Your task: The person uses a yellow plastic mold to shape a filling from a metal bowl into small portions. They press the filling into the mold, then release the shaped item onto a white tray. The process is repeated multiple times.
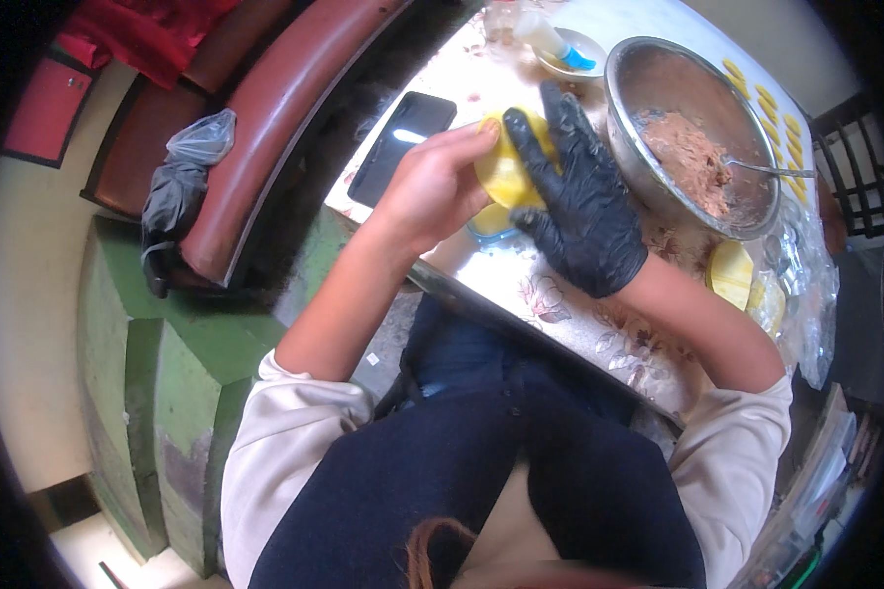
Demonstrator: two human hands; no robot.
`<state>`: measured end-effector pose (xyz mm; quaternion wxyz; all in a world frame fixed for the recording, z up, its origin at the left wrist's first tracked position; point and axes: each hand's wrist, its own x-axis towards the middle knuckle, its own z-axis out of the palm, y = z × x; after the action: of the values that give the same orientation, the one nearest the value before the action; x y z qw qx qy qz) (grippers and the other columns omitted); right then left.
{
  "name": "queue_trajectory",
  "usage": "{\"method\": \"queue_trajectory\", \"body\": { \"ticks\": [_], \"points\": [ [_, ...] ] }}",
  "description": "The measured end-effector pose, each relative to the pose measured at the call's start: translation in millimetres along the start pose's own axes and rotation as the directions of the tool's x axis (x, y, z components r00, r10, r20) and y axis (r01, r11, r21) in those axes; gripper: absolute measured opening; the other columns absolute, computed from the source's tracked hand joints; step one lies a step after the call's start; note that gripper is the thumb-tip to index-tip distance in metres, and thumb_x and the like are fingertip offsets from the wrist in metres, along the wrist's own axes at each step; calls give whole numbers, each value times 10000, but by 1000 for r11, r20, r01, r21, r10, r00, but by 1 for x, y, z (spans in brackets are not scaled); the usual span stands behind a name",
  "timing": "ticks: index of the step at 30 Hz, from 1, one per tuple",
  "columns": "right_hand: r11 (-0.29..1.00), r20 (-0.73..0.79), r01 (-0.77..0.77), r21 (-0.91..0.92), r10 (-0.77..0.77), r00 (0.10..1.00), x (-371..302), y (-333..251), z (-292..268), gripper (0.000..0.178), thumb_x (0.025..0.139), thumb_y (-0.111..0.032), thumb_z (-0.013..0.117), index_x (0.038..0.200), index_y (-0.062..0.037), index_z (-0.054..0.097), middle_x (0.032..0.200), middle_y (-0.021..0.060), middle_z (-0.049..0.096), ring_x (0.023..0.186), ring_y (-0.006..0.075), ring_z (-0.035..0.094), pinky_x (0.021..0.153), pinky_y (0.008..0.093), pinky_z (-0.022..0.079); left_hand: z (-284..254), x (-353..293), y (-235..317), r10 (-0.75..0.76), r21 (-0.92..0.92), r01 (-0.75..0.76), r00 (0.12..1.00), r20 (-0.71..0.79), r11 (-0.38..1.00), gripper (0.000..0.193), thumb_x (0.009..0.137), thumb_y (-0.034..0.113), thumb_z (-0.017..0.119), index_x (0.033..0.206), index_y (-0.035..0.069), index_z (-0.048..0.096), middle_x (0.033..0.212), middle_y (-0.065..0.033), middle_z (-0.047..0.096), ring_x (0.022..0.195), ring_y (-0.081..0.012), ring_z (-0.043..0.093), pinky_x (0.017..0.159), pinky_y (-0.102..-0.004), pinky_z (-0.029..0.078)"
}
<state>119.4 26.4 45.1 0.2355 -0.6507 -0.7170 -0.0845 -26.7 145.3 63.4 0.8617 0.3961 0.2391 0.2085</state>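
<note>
A thin round yellow dough wrapper (506, 179) is up over the table's near edge. My bare left hand (437, 182) grips its left side, with the thumb on top. My right hand (584, 191), in a black glove, has its fingers stretched and spread, the index finger lying against the wrapper's right side. Partly hidden under the hands is a small blue-rimmed container (496, 239). To the right, a large steel bowl (631, 147) contains pinkish minced filling (683, 152) and a spoon (771, 169). More yellow wrappers (730, 273) lie beyond my right forearm.
A dark phone (403, 147) lies left of my hands. At the back, a bottle with a blue tip (570, 54) rests in a small dish (589, 44). Several folded yellow dumplings (794, 142) sit in rows at the far right. Clear plastic (810, 304) covers the right edge.
</note>
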Motion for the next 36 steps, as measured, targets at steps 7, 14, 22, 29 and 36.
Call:
{"method": "queue_trajectory", "body": {
  "ticks": [7, 14, 22, 29, 36],
  "points": [
    [998, -54, -9, 70, 13, 998, -2, -5, -12, 826, 796, -433, 653, 1476, -125, 299, 1526, 241, 178, 1371, 447, 246, 1110, 518, 232, -4, 6, 3, 20, -75, -12, 994, 106, 997, 415, 1002, 223, 410, 1315, -47, 445, 1257, -128, 546, 1130, -227, 559, 979, -369, 447],
    [997, 73, 76, -27, -73, 995, -12, -14, -9, 818, 792, -478, 647, 1478, -190, 310, 1546, 206, 148, 1379, 451, 214, 1101, 569, 199, 3, 7, 5, 41, -108, -30, 993, 107, 994, 406, 1011, 227, 394, 1304, -49, 446, 1266, -139, 539, 1148, -239, 549, 1000, -367, 440],
    [998, 81, 64, -5, -63, 995, -11, -12, -14, 774, 835, -512, 593, 1479, -196, 305, 1551, 200, 145, 1393, 450, 187, 1114, 560, 168, 7, 11, 5, 27, -152, -5, 989, 144, 988, 393, 1009, 232, 416, 1288, -44, 439, 1249, -139, 535, 1161, -251, 536, 1041, -389, 403],
    [998, -140, -54, 10, 55, 989, 10, 4, -15, 665, 888, -517, 506, 1433, -156, 385, 1511, 227, 223, 1367, 452, 243, 1105, 538, 213, 11, 5, 4, -23, 11, 22, 987, 159, 1000, 453, 1023, 289, 374, 1309, -55, 444, 1245, -153, 541, 1139, -248, 545, 982, -379, 433],
    [992, -175, -122, 14, 123, 977, 15, -2, -13, 677, 897, -528, 478, 1431, -122, 382, 1505, 237, 228, 1388, 436, 216, 1110, 535, 207, 11, -2, 6, 0, -29, 6, 983, 182, 1000, 432, 1028, 285, 356, 1283, -49, 458, 1235, -156, 547, 1121, -252, 552, 967, -385, 441]
  ]
}}
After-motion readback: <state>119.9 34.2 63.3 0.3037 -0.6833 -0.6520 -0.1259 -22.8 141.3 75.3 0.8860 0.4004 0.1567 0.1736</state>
